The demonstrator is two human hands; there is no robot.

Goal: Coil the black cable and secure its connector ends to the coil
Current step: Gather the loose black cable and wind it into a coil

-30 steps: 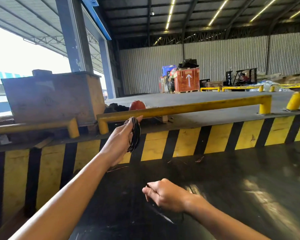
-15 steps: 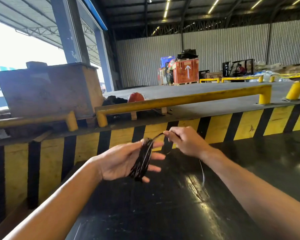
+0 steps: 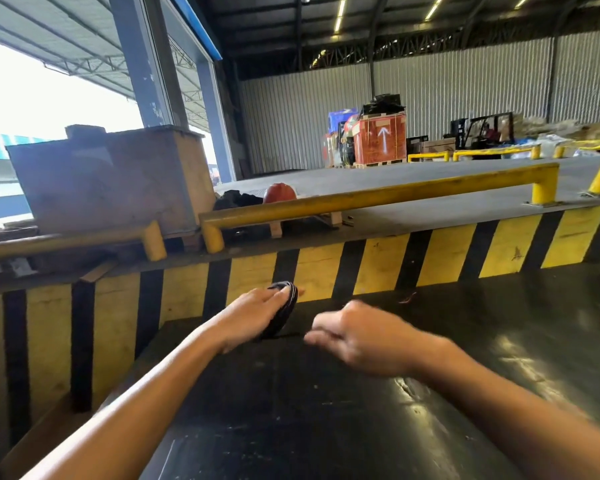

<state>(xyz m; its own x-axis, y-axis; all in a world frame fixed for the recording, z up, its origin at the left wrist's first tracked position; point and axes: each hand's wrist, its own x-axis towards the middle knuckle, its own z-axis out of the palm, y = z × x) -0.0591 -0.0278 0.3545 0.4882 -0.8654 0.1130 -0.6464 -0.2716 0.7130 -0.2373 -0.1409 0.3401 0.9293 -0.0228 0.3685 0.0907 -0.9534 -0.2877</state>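
Observation:
The black cable [image 3: 286, 311] is wound into a small flat coil that stands on edge over the dark surface. My left hand [image 3: 257, 313] grips the coil, thumb and fingers around its left side. A thin loose strand runs from the bottom of the coil to the right, toward my right hand [image 3: 354, 336]. My right hand is blurred by motion, just right of the coil, its fingers pinched around that strand. The connector ends are not visible.
A black glossy work surface [image 3: 378, 410] lies under both hands. Behind it stands a yellow-and-black striped wall [image 3: 440, 258] topped by a yellow rail [image 3: 378, 195]. An orange hard hat [image 3: 279, 192] and a grey crate [image 3: 108, 178] sit beyond the wall.
My left hand has turned palm down and lowered the coil toward the surface. My right hand dropped from above the coil to beside it, pulling the loose strand along its lower side.

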